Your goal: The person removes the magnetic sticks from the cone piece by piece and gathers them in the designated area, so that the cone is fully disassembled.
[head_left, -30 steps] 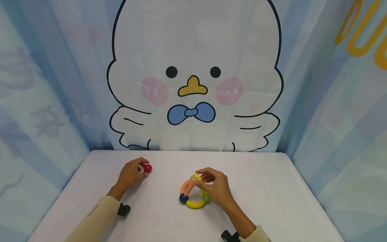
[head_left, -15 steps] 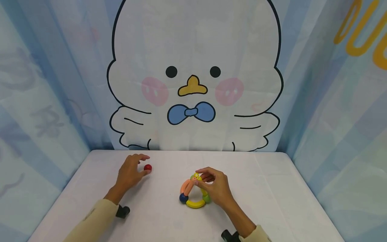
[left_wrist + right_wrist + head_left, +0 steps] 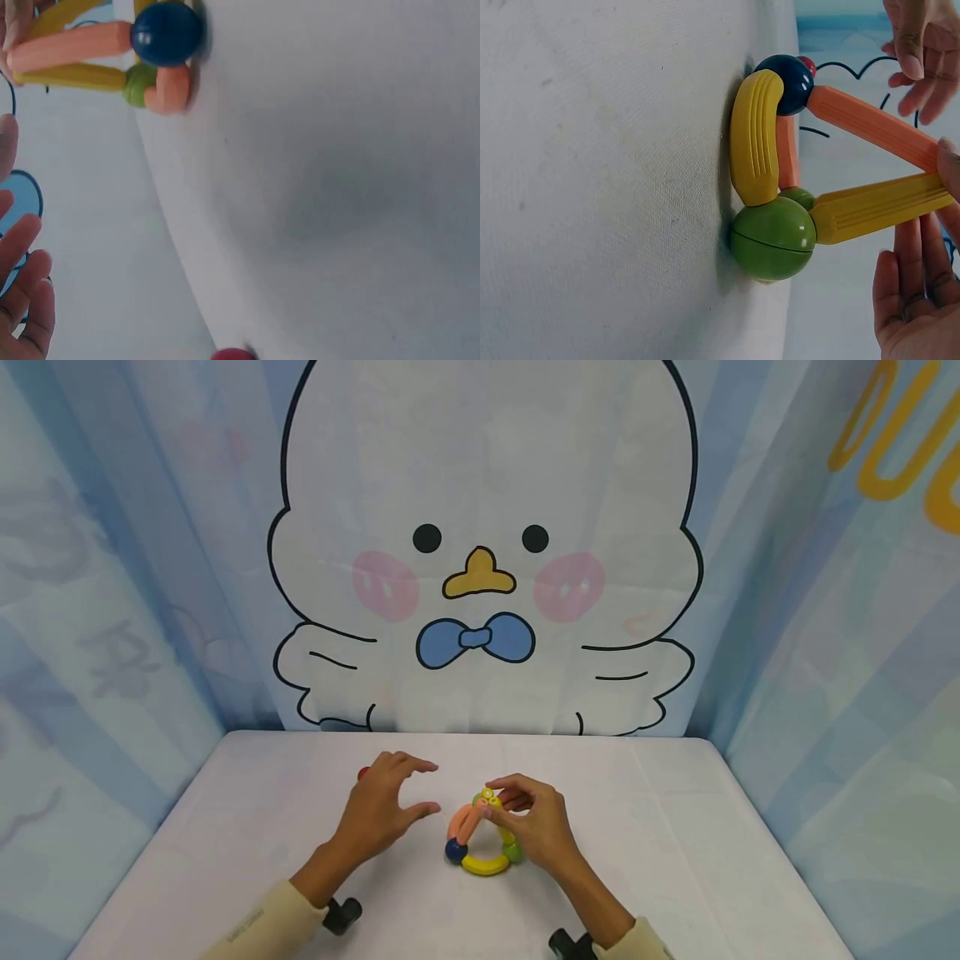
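Observation:
My right hand point(image 3: 536, 827) pinches the gathered upper ends of the rods of a toy frame. Rods and balls make up this frame, which stands on the table: a blue ball point(image 3: 455, 850), a green ball point(image 3: 772, 238), a curved yellow rod point(image 3: 756, 142) along the base, and orange rods point(image 3: 877, 127) and yellow rods point(image 3: 885, 208) slanting up to the fingertips. Just left of it, my left hand point(image 3: 378, 806) is held in the air, thumb and fingers spread apart with nothing between them. Behind that hand a red ball point(image 3: 363, 772) shows only partly.
The white tabletop point(image 3: 637, 843) reaches back to a cloth backdrop point(image 3: 480, 460) with a cartoon bird printed on it. Light blue curtains point(image 3: 90, 610) hang at both sides. A black wrist camera point(image 3: 342, 916) sits at the left sleeve.
My left hand has let go of the red ball and moved right toward the toy frame. The red ball stays on the table. My right hand keeps its hold in place.

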{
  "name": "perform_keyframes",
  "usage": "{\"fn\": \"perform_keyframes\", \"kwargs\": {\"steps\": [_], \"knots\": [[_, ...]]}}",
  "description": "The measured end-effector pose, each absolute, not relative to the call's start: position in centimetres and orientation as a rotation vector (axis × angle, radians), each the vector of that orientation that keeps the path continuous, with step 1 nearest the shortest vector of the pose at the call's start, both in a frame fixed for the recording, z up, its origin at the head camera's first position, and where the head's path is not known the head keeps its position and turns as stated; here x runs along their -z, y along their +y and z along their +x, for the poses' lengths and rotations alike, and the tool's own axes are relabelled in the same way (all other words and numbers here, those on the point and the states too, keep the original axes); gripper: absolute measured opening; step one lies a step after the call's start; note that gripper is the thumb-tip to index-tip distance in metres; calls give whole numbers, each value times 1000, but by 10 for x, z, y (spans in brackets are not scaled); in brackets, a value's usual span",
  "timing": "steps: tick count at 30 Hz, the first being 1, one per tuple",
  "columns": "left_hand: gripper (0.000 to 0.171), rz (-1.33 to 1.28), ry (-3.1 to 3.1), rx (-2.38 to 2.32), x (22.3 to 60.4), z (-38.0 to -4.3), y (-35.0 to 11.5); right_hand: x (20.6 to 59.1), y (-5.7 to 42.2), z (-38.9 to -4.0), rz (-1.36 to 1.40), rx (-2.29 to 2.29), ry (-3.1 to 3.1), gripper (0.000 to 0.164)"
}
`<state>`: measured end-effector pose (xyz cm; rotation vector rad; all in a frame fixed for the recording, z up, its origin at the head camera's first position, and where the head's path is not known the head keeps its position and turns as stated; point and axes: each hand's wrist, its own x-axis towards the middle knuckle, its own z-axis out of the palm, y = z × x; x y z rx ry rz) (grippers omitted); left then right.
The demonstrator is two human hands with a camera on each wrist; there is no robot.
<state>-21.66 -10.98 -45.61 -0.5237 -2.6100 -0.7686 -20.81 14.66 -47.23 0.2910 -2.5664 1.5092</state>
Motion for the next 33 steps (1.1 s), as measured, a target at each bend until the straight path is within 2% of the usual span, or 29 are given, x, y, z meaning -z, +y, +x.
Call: {"fn": "perform_keyframes", "kwargs": {"steps": [15, 27, 33], "knots": [[46, -595, -2625, 833, 471, -200, -55, 475, 149, -209, 333, -1555, -2514, 26], [35, -539, -2590, 855, 473, -196, -48, 473, 149, -209, 328, -1573, -2504, 27], [34, -537, -2600, 858, 472, -194, -49, 475, 150, -210, 360, -1555, -2487, 21]]}}
